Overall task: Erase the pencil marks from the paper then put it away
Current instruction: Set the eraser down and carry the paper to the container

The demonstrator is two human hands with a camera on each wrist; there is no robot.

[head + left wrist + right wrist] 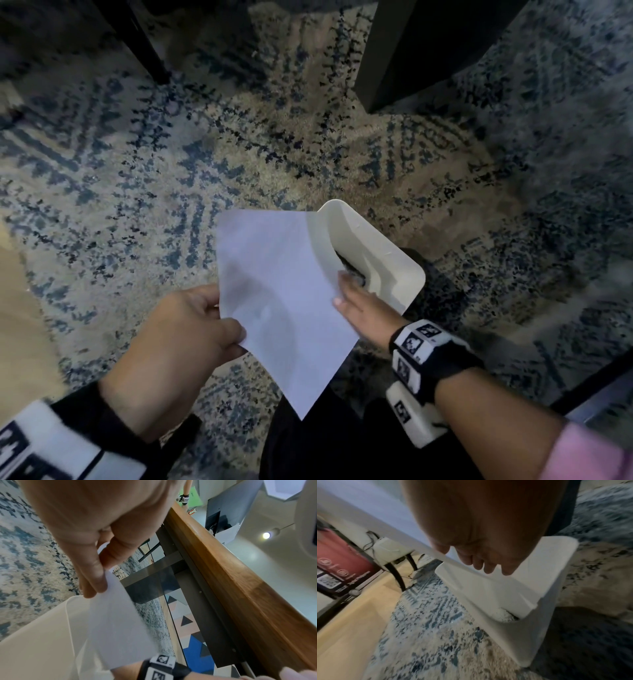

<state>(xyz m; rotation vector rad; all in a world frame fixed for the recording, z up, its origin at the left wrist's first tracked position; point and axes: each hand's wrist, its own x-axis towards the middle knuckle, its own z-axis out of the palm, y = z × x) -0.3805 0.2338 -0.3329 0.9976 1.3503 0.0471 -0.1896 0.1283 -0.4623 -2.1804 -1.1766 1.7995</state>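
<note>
Left thumb point(228, 328) and curled fingers pinch the near-left edge of the plain white rectangular paper sheet point(274, 291) — thumb on top, fingers underneath, clear in the left wrist view too, where the left hand point(89, 536) clamps the sheet's edge point(118, 622). Left hand point(181, 339) sits left of the sheet, a black-and-white marker wristband point(51, 445) on the wrist.

Right fingers point(346, 287) lie straight and together against the sheet's right edge; fingertips touch the paper, not curled round it. In the right wrist view the right fingertips point(477, 562) rest along the sheet's thin edge point(388, 524), relaxed, with nothing grasped. Right hand point(366, 315) carries a black-and-white marker strap point(424, 353) with a white camera block below it, and a pink sleeve point(596, 455) further up the arm.

Paper is held in the air, tilted, one corner pointing down toward the person, the far-right corner overlapping the mouth of a cream plastic bin with a curved swing-lid opening point(373, 250). Bin stands on a beige-and-blue patterned rug point(137, 171), just beyond the right hand. No pencil marks can be made out on the sheet's upper face.

Outward — dark furniture legs point(411, 51) stand at the top of the head view; a wooden tabletop edge point(240, 588) runs above in the left wrist view; a red printed sign in a black frame point(342, 561) stands on light wood flooring beyond the rug.
</note>
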